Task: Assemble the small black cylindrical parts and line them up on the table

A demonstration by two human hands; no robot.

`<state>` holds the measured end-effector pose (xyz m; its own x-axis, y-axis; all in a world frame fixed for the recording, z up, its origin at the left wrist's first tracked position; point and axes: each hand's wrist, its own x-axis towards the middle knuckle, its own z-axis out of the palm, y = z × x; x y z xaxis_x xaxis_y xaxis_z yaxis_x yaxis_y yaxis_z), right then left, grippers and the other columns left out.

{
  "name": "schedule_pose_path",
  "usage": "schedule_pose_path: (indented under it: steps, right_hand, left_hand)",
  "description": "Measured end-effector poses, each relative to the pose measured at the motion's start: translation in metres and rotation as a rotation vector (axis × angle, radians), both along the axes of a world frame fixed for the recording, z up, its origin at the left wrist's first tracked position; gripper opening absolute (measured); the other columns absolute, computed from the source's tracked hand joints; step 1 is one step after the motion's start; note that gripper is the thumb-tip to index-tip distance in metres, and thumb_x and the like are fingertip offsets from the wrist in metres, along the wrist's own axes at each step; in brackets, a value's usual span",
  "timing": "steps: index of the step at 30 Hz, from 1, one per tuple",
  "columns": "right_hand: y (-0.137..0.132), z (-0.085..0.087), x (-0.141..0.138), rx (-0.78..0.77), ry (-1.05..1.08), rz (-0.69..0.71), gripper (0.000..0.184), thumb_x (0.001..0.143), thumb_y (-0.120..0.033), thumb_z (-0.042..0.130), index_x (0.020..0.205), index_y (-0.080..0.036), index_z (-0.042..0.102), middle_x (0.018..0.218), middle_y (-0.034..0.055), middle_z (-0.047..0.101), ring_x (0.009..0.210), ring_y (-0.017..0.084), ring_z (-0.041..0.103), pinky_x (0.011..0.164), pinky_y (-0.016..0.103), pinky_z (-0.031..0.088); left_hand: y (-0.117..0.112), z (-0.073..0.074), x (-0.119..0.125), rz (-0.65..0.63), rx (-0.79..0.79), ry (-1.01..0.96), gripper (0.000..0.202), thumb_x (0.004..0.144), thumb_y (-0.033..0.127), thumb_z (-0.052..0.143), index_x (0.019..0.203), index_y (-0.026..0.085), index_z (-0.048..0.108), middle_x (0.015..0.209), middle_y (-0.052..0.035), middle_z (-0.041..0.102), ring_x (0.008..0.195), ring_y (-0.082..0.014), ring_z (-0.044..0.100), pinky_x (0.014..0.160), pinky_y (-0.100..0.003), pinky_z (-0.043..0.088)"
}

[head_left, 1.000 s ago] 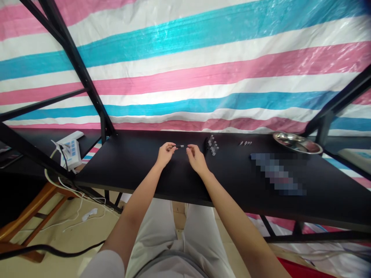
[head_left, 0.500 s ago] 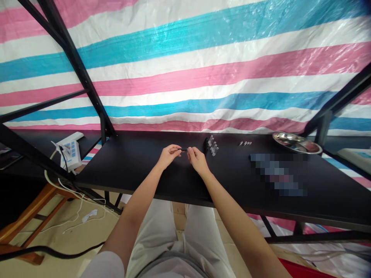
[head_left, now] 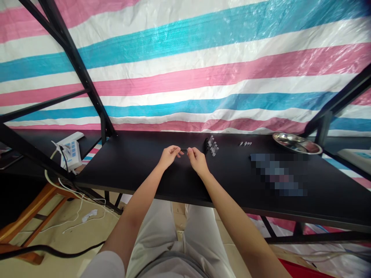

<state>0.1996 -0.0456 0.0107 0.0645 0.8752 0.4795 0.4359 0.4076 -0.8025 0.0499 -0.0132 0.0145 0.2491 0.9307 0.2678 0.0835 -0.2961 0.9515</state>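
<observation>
A thin, dark, pen-like stick (head_left: 184, 150) spans the gap between my two hands, low over the black table. One end is pinched in the fingers of my left hand (head_left: 169, 156). The thumb and fingertips of my right hand (head_left: 197, 158) close on the other end. Its exact kind is too small to make out. Just right of my right hand lie several clear plastic tube-like pieces (head_left: 213, 148), beside a row of small black parts (head_left: 206, 146). Farther right are several tiny whitish pieces (head_left: 245, 143).
On the black table (head_left: 127, 170), a round metal tray (head_left: 298, 143) stands at the back right, with a blurred-out patch (head_left: 278, 173) in front of it. A power strip (head_left: 71, 154) with cables sits at left. Black frame posts (head_left: 87, 81) rise before a striped sheet (head_left: 185, 77).
Both hands keep nearly the same place. The fingers of my left hand have shifted slightly around the dark stick; my right hand still pinches its other end.
</observation>
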Motion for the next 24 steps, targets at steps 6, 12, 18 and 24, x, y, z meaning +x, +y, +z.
schedule_pose_path:
  steps: [6,12,18,24]
  right_hand:
    - [-0.0005,0.0006,-0.0001,0.014,-0.013,0.011,0.041,0.087,-0.052,0.034,0.066,-0.02,0.047,0.054,-0.0022,0.044,0.049,0.01,0.04,0.05,0.024,0.033]
    - [-0.0008,0.0,-0.0001,0.029,-0.015,0.024,0.041,0.088,-0.052,0.033,0.067,-0.02,0.047,0.055,-0.0017,0.045,0.05,0.011,0.043,0.052,0.024,0.035]
    - [-0.0001,-0.0009,0.0007,0.028,-0.032,0.055,0.037,0.089,-0.049,0.031,0.073,-0.02,0.048,0.062,0.0006,0.052,0.055,0.012,0.048,0.058,0.025,0.038]
    - [0.0027,-0.0057,0.0017,0.03,-0.033,0.084,0.032,0.089,-0.046,0.033,0.084,-0.02,0.05,0.073,0.0027,0.056,0.062,0.013,0.052,0.06,0.026,0.041]
  left_hand:
    - [-0.001,-0.0003,0.0009,0.007,0.05,0.053,0.036,0.085,0.048,0.043,0.073,0.016,0.052,0.074,-0.004,0.066,0.057,-0.0098,0.055,0.06,-0.024,0.042]
    - [-0.0006,-0.0026,0.0025,0.022,0.017,0.05,0.047,0.086,0.055,0.037,0.064,0.016,0.051,0.065,-0.0025,0.06,0.052,-0.0091,0.052,0.056,-0.023,0.04]
    - [-0.0025,0.0014,0.0028,0.06,-0.021,-0.012,0.049,0.085,0.054,0.039,0.055,0.016,0.046,0.059,-0.0016,0.057,0.048,-0.0077,0.049,0.054,-0.023,0.038]
    - [-0.0008,0.001,0.0014,0.108,-0.027,-0.041,0.049,0.084,0.054,0.041,0.056,0.015,0.051,0.055,-0.0004,0.054,0.046,-0.0075,0.048,0.051,-0.023,0.037]
